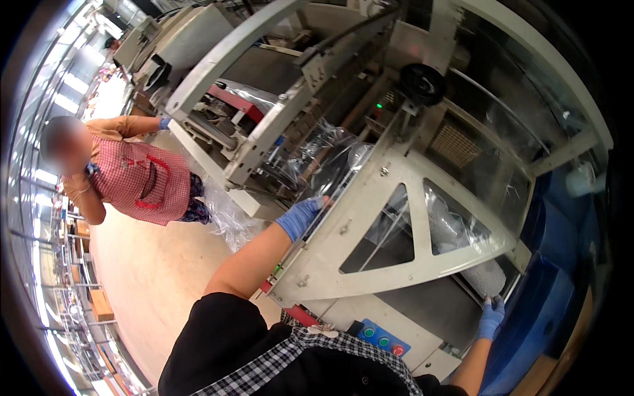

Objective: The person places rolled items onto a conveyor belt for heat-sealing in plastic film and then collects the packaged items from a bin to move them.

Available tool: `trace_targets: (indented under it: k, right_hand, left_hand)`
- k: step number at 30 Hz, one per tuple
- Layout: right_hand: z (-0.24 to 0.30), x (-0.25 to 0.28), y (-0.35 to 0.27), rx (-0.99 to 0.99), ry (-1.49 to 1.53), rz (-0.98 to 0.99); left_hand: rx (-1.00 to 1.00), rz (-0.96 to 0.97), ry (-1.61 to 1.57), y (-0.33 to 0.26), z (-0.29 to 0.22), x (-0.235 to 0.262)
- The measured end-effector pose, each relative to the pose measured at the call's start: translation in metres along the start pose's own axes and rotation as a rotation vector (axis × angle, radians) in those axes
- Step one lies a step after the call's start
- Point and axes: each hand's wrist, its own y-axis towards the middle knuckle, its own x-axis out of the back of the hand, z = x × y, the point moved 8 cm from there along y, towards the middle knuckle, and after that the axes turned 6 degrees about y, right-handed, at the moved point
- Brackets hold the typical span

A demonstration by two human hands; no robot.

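Note:
My left hand [300, 218], in a blue glove with bare fingertips, reaches to the left edge of a pale machine frame [310, 277], beside clear plastic film [337, 158]. Its fingers are partly hidden there, so a grip cannot be made out. My right hand [491, 318], also blue-gloved, is at the lower right of the machine. Its fingers close at the near end of a whitish, textured package [486, 277], which lies on a dark bed [422, 307] and runs under the frame. More of the package shows through the frame's triangular window.
A control panel [383, 338] with two green buttons and a red one is near my body. A black handwheel [422, 84] tops the machine. A person in a red checked apron [142, 178] stands at left, touching the machine. Blue bins [551, 264] line the right side.

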Motion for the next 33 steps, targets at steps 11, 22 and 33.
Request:
trace_targets:
  k: [11, 22, 33]
  right_hand:
    - [0.036, -0.095, -0.013, 0.007, 0.132, 0.231]
    - [0.091, -0.190, -0.033, 0.086, 0.182, 0.338]
    - [0.133, -0.120, -0.119, -0.197, 0.476, 0.302]
  left_hand:
    - [-0.013, -0.183, -0.410, -0.030, 0.013, 0.021]
    - [-0.100, -0.029, -0.306, -0.007, -0.019, -0.002]
    - [-0.002, 0.081, -0.486, -0.028, -0.003, 0.008]
